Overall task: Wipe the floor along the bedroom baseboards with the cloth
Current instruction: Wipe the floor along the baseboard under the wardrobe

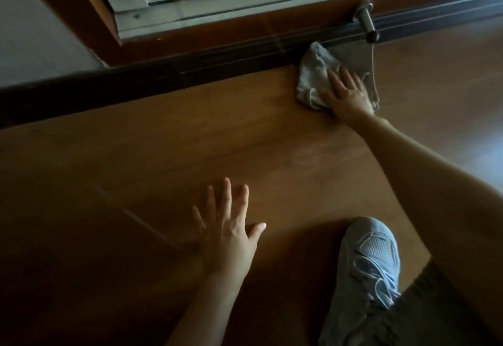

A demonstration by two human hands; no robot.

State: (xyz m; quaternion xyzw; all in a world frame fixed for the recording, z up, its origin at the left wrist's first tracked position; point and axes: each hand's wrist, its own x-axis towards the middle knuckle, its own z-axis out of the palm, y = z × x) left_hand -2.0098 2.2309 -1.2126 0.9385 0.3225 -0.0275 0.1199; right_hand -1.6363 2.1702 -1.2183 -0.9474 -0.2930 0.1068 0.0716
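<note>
Mesh sneaker nearest — both hands flat, right hand on crumpled cloth.

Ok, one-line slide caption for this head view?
Right hand presses a grey cloth onto the wooden floor beside the dark baseboard; left hand open.

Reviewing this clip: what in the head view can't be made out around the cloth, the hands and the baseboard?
- Floor under the crumpled grey cloth: hidden by it and the flat right hand pressing it.
- Dark brown baseboard: its left stretch is lost in shadow; dust is not readable.
- Metal doorstop: blurred, its mounting unclear.
- Open left hand: whether the palm touches the wooden floor is unclear.
- Light grey sneaker: heel cut off by the bottom edge.
</note>
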